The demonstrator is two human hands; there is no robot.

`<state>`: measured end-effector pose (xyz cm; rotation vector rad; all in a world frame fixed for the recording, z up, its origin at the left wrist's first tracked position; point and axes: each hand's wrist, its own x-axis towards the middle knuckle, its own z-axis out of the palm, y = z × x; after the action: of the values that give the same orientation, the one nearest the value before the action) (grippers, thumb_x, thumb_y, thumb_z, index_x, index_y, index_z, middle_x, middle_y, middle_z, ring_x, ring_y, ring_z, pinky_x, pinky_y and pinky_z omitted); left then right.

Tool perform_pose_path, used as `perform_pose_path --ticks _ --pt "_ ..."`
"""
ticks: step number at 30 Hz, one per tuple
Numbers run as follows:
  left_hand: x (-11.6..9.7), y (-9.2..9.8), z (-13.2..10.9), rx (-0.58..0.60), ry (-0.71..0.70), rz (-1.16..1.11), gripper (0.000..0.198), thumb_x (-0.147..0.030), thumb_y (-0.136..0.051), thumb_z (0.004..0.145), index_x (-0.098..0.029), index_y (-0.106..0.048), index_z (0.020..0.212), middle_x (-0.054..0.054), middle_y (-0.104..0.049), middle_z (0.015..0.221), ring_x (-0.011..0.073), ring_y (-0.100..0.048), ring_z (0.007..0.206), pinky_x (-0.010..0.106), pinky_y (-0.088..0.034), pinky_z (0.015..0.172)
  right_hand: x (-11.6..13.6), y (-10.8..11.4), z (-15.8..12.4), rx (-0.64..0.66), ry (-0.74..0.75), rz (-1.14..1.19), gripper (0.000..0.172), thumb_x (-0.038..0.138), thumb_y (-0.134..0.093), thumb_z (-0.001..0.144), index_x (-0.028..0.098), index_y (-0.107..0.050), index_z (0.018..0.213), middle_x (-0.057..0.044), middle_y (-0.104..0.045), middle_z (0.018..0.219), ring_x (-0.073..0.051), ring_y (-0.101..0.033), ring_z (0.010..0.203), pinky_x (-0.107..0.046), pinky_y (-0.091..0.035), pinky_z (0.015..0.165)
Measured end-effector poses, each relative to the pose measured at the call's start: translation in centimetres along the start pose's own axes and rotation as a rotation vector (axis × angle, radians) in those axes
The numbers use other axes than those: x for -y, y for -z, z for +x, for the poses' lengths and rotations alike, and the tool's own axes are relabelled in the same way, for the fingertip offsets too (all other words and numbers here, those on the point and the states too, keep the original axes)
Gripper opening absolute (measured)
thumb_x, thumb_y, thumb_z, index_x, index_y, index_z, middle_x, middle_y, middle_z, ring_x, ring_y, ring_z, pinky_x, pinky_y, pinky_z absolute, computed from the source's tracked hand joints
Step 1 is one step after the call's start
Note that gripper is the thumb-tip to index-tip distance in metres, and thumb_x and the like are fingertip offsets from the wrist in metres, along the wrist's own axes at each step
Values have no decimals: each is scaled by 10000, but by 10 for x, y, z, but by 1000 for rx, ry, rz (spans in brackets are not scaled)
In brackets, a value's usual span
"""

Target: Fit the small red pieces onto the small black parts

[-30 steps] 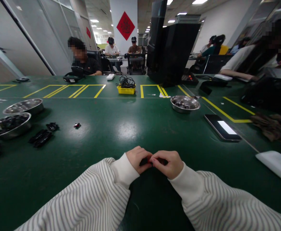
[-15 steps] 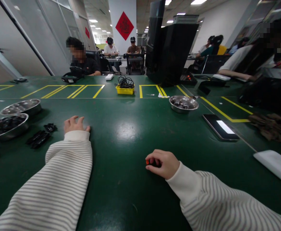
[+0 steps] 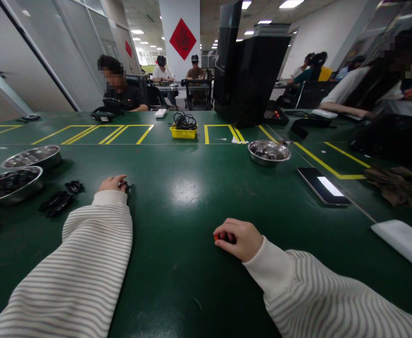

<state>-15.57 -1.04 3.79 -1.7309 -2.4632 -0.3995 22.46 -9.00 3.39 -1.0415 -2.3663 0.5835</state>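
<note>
My left hand (image 3: pixel 111 183) rests on the green table at the left, its fingers closed. A small dark piece (image 3: pixel 124 185) shows at its fingertips; what kind it is I cannot make out. Closer to me, my right hand (image 3: pixel 240 238) is curled with thumb and forefinger pinched on a small orange piece (image 3: pixel 216 237), mostly hidden by the fingers. Left of my left hand lie black parts (image 3: pixel 56 203) and a smaller black part (image 3: pixel 74 187). Beyond them stands a steel bowl (image 3: pixel 33 180) of dark parts, with another steel bowl (image 3: pixel 52 157) behind it.
A steel bowl (image 3: pixel 279 158) with round metal pieces stands right of centre. A phone (image 3: pixel 306 182), a brown crumpled cloth (image 3: pixel 399 185) and a white object (image 3: pixel 405 239) lie at the right. Farther back are a yellow box (image 3: pixel 183 133) of cables and a computer tower (image 3: pixel 262 70). Co-workers sit around.
My left hand's fingers, spread before, have closed together, and a small dark piece now shows at their tips. My right hand stays in place with the orange piece.
</note>
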Motion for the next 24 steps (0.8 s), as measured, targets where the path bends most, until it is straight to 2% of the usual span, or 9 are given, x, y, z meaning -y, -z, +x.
perform_pose_path --ticks 2,4,9,12,14,16,20,24 --pt "-12 -2 -5 -2 -47 -36 408 -256 -455 754 -120 -503 1136 70 -551 955 150 -530 754 244 -413 736 1 0 0 -11 -8 -6 110 186 -652 666 186 -655 776 3 -578 679 -77 -471 498 -196 -410 500" --pt "-31 -7 -16 -9 -171 -117 369 -240 -471 739 -141 -538 1088 63 -578 947 147 -544 742 246 -430 727 1 1 0 -18 -11 -10 112 179 -658 656 179 -657 768 -8 -583 693 -88 -482 521 -205 -417 507" --pt "-92 -17 -66 -68 -724 -522 232 -246 -451 766 -175 -608 921 72 -641 873 175 -565 796 309 -459 745 2 2 2 -31 9 -17 101 164 -653 656 163 -654 757 -32 -603 720 -127 -524 618 -230 -443 559" --pt "-120 -16 -101 8 -914 -685 220 -218 -460 771 -194 -593 944 56 -653 825 155 -572 754 280 -480 682 3 3 2 -55 16 -5 88 168 -648 663 158 -649 750 -30 -611 701 -123 -536 603 -225 -443 550" --pt "-132 -15 -119 105 -981 -717 248 -191 -461 765 -187 -569 989 53 -653 829 145 -569 739 264 -481 661 3 3 2 -72 10 12 78 176 -643 670 157 -645 745 -21 -609 666 -113 -541 572 -209 -433 520" --pt "-138 -15 -130 153 -1038 -727 284 -174 -447 758 -174 -543 1025 56 -651 831 147 -564 745 272 -476 671 3 3 2 -82 -1 26 77 179 -640 673 162 -644 747 -13 -609 648 -106 -547 556 -196 -425 497" --pt "-141 -19 -133 116 -1112 -740 310 -161 -428 739 -143 -513 1037 56 -639 804 152 -553 746 299 -458 707 2 2 2 -89 16 8 82 161 -654 655 153 -649 737 -14 -610 634 -114 -556 573 -209 -440 535" --pt "-140 -20 -131 105 -1049 -677 299 -206 -517 684 -137 -537 975 61 -620 808 166 -540 749 313 -445 706 2 1 3 -84 18 -50 97 169 -684 627 162 -663 722 -22 -613 648 -139 -548 613 -241 -446 566"
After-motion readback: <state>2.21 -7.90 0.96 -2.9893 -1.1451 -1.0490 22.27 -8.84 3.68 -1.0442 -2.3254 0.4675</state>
